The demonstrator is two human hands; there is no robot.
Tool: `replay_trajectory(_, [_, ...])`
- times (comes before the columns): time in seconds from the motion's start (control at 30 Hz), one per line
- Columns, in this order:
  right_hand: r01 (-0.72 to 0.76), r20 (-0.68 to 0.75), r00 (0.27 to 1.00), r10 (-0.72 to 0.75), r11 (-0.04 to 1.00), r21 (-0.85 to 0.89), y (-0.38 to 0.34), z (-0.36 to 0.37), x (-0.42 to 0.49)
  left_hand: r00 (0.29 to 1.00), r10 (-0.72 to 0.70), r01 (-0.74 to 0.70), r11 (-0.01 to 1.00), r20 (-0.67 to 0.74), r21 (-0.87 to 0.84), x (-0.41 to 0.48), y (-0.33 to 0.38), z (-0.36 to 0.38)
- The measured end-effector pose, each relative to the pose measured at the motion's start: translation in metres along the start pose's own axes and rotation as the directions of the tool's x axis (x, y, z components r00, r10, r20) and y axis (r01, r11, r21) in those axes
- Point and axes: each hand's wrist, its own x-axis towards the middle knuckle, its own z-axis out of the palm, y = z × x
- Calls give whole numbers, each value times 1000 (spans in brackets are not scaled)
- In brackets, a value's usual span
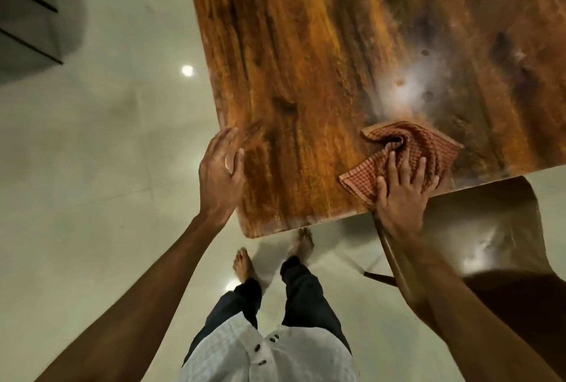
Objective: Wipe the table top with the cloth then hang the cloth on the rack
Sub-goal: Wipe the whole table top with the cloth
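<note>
Hands on a wooden tabletop (306,75): right hand (401,191) presses spread fingers flat onto a checked cloth (428,149) near the edge; left hand (220,173) rests open-fingered along the side edge.

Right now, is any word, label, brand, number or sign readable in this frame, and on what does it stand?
None: no writing shows on the brown wood-grain table top, the red checked cloth, the white buttoned shirt or the pale glossy floor.

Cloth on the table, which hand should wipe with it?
Right. The right hand lies flat on the cloth; the left hand rests at the table top edge, apart from the cloth.
</note>
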Motion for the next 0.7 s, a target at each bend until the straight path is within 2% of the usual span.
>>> replay_trajectory(0.1, [172,27,985,-170,984,-53,-79,28,-52,997,-63,63,998,-34,-10,-16,-25,-18])
replay_trajectory(0.23, [431,66,901,-429,902,-14,-196,70,-117,994,-75,70,996,-79,-60,-36,-55,-41])
replay_trajectory(0.43, [466,146,880,-452,881,-82,-222,64,-98,989,-116,106,987,-87,-117,-52,-82,-75])
replay_trajectory(0.6, [422,122,903,-412,905,-62,-280,53,-44,990,-115,103,986,-83,-128,-50,-96,-100])
replay_trajectory(0.7, [421,125,903,-411,905,-66,-277,52,-48,990,-119,107,983,-77,-150,-43,-98,-108])
